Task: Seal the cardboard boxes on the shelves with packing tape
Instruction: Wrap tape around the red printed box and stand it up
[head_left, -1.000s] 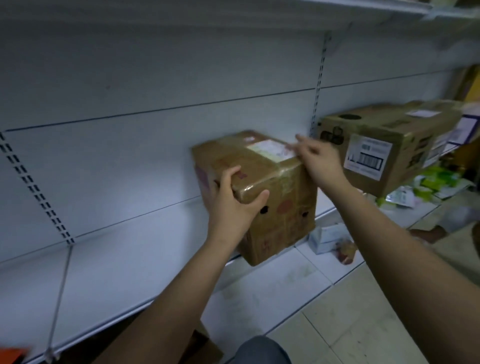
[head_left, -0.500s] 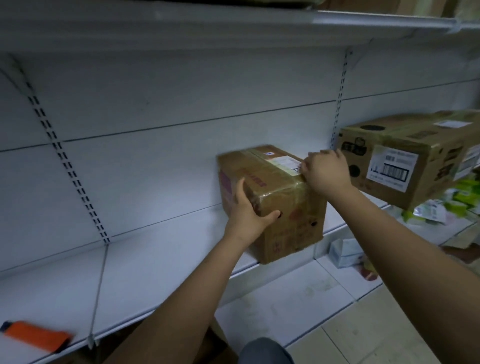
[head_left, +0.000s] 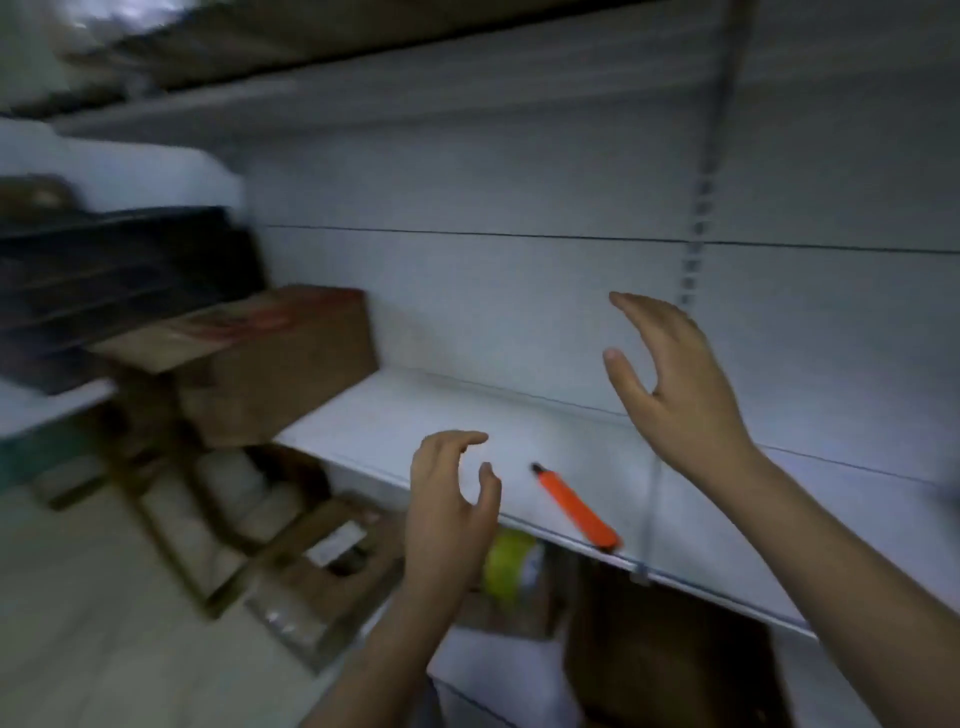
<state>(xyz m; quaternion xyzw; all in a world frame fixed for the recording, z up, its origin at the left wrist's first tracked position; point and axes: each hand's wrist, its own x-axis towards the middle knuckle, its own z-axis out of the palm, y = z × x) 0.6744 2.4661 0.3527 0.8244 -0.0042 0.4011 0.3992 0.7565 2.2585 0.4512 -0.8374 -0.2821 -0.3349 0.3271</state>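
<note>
A brown cardboard box (head_left: 270, 364) sits at the left end of the white shelf (head_left: 405, 421), its top flaps looking closed, blurred by motion. An orange utility knife (head_left: 576, 506) lies near the shelf's front edge. My left hand (head_left: 449, 509) hovers empty above the shelf edge just left of the knife, fingers loosely curved. Higher and to the right, my right hand (head_left: 670, 384) hangs in the air, also empty with fingers spread. A yellowish roll (head_left: 509, 564) that may be tape shows under the shelf, partly hidden.
More cardboard boxes (head_left: 291, 566) and a wooden frame (head_left: 171, 540) stand on the floor at lower left. Dark stacked items (head_left: 119, 280) fill the left shelving. A brown box (head_left: 670, 660) sits below the shelf at right. An upper shelf (head_left: 311, 98) overhangs.
Both hands have let go of the taped box, and my view has swung left; that box and the labelled one are out of frame. The orange knife now lies between my hands.
</note>
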